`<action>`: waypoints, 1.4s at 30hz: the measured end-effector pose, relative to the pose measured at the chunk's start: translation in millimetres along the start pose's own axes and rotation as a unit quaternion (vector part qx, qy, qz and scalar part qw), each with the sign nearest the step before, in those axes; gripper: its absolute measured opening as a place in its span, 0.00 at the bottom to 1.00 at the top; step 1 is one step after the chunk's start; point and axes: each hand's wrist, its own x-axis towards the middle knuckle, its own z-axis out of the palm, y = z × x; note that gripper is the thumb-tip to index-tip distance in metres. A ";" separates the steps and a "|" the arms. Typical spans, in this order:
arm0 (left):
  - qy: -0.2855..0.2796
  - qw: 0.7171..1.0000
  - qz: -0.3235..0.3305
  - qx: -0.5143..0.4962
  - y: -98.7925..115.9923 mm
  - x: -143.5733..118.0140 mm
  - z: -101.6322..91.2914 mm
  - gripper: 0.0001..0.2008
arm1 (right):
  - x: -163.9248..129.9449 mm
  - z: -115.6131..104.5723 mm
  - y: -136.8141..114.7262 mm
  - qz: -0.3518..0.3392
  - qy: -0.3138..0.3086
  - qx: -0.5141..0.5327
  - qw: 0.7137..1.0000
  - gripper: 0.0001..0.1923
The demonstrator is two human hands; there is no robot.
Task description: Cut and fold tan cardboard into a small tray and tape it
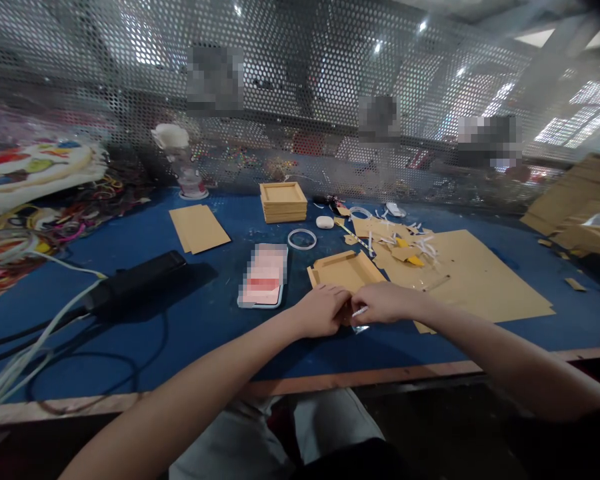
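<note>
A shallow cardboard tray (347, 270) with folded-up sides lies on the blue table in front of me. At its near edge, my left hand (326, 310) has its fingers curled over the cardboard. My right hand (383, 302) meets it there, closed in a pinch. A small white strip (360, 311) shows at the right fingertips, and a shiny clear scrap (361, 329) sits just below. The fingers hide most of the near side of the tray. To the left of my hands rests a phone (264, 275).
Stacked cardboard trays (283, 202), flat cardboard sheets (199, 228), a tape roll (302, 239) and a white earbud case (325, 222) lie beyond. Large cardboard sheets (485, 280) with paper scraps cover the right. A black power adapter (140, 283) with cables is left. A perforated metal screen (300, 87) stands behind.
</note>
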 end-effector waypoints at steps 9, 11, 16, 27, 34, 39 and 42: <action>-0.001 1.000 -0.014 -0.009 0.5 0.2 -0.5 0.08 | 0.4 -12.7 10.9 0.061 -0.057 -0.005 0.996 0.13; 0.002 1.000 -0.005 -0.004 0.7 0.3 -0.1 0.09 | -0.4 -14.6 13.5 0.066 -0.061 -0.003 0.996 0.12; 0.012 1.000 0.000 -0.010 1.6 0.5 -1.2 0.07 | -2.0 -17.4 26.9 0.093 -0.064 0.007 0.994 0.12; 0.008 1.000 -0.005 -0.008 3.7 -0.7 -3.4 0.07 | -1.0 -18.1 43.0 0.109 -0.071 0.052 0.990 0.11; 0.029 0.998 -0.032 0.041 10.4 -0.4 3.6 0.10 | -11.6 -12.7 52.5 0.056 -0.005 0.140 0.989 0.17; 0.037 0.996 -0.067 0.055 17.5 4.4 8.1 0.10 | -17.0 -1.5 58.0 0.000 0.059 0.174 0.983 0.22; 0.021 0.995 -0.071 0.061 19.0 8.8 6.7 0.09 | -17.2 7.1 58.7 -0.014 0.076 0.198 0.977 0.15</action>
